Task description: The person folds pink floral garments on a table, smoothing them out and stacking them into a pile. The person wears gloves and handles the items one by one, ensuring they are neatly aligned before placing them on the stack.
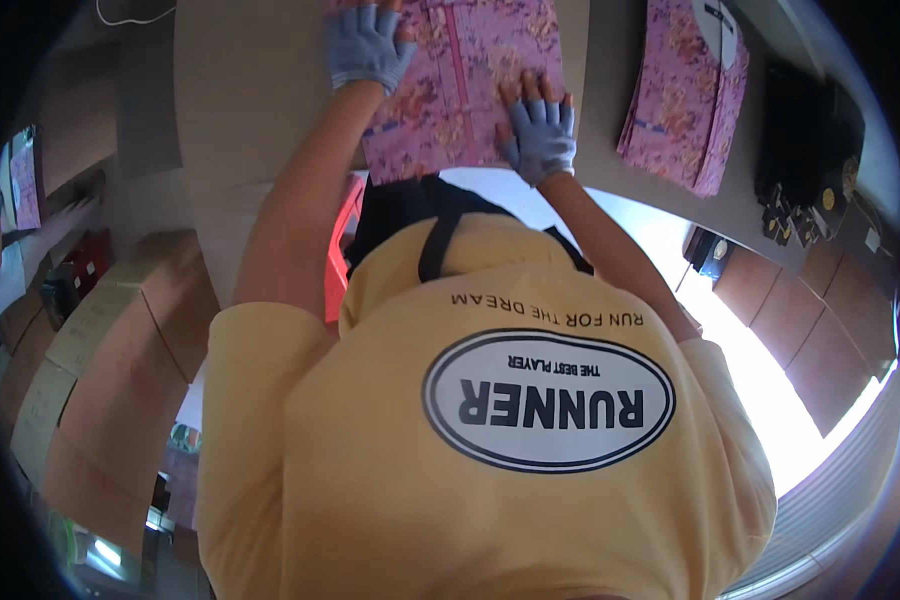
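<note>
A pink floral folded garment [455,100] lies flat on the brown table, its near edge hanging slightly past the table's front. A darker pink strip runs down its middle. My left hand [370,45], in a grey fingerless glove, rests with fingers outstretched on its far left edge. On its near right part my right hand [542,130], gloved the same way, presses flat with fingers spread. Neither hand grips anything. To the right of them sits a stack of similar pink floral folded garments [680,110], with a white oval tag [716,30] on top.
Beyond that stack, at the far right, is a pile of black items with tags [810,150]. Large cardboard boxes [120,380] stand on the left, and more boxes [785,310] on the right. Something red [342,245] shows below the table edge beside my left arm.
</note>
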`<state>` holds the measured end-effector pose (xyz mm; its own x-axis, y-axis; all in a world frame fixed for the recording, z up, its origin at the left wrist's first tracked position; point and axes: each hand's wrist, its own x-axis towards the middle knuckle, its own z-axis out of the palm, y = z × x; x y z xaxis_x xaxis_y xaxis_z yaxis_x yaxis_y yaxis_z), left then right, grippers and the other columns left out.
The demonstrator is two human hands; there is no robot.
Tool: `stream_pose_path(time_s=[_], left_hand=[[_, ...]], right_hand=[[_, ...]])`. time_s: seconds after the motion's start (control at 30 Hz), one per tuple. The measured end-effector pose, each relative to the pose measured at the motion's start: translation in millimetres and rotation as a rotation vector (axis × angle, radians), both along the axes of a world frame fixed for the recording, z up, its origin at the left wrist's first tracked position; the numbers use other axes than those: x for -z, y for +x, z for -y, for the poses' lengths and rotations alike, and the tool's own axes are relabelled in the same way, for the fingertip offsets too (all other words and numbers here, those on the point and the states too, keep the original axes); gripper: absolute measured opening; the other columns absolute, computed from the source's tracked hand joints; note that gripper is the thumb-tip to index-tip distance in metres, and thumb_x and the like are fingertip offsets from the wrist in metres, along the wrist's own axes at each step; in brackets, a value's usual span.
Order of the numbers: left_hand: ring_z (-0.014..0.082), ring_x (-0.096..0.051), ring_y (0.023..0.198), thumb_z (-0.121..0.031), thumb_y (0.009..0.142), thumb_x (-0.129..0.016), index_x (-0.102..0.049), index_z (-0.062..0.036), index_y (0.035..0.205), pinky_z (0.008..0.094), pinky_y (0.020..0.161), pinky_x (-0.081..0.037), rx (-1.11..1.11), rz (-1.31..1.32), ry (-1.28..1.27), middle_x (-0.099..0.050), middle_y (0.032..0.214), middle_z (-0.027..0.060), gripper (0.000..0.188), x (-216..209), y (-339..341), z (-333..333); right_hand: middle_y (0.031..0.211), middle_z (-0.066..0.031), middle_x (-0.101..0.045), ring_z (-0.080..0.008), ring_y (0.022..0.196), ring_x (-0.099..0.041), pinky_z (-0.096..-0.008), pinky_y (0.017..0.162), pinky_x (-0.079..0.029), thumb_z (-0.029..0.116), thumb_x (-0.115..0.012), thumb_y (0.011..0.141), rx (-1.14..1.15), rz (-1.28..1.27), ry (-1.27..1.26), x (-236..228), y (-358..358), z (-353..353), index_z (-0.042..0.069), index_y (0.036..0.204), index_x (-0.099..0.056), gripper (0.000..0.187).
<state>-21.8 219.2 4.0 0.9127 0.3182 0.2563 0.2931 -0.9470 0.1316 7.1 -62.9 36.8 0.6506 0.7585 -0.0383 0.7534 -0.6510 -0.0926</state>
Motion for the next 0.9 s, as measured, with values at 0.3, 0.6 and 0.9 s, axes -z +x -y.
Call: stream_pose_path(time_s=[0.3,0.6,0.9], left_hand=[[0.0378,-0.018,0.139,-0.049,0.078,-0.056,-0.033,-0.0086,0.143,0.0551,0.113,-0.012,0.285,-0.212,-0.128,-0.022,0.15,0.0199,0.08,6.0,-55.4,68.0],[0.0331,0.003,0.145,-0.063,0.067,-0.067,-0.016,-0.0232,0.15,0.0521,0.114,-0.005,0.518,-0.189,-0.229,0.001,0.157,0.0134,0.105,0.6,-65.8,49.3],[0.0399,-0.003,0.142,-0.062,0.068,-0.063,-0.027,-0.0083,0.146,0.0536,0.115,0.001,0.484,-0.432,-0.138,-0.014,0.153,0.0229,0.102,-8.7,-63.3,51.7]], right_hand=[[0.149,-0.0101,-0.032,-0.0316,0.14,-0.024,-0.0599,0.11,-0.015,0.043,-0.049,0.087,-0.042,0.075,0.071,11.9,3.1,3.9,0.025,0.141,-0.039,0.058],[0.139,-0.0092,-0.045,-0.0309,0.129,-0.04,-0.0566,0.106,-0.025,0.035,-0.06,0.079,0.027,0.031,0.47,11.2,5.3,24.0,0.021,0.127,-0.057,0.05],[0.135,-0.0109,-0.049,-0.0322,0.123,-0.046,-0.0549,0.103,-0.032,0.034,-0.062,0.077,0.147,0.029,0.595,15.4,0.8,24.3,0.02,0.125,-0.059,0.05]])
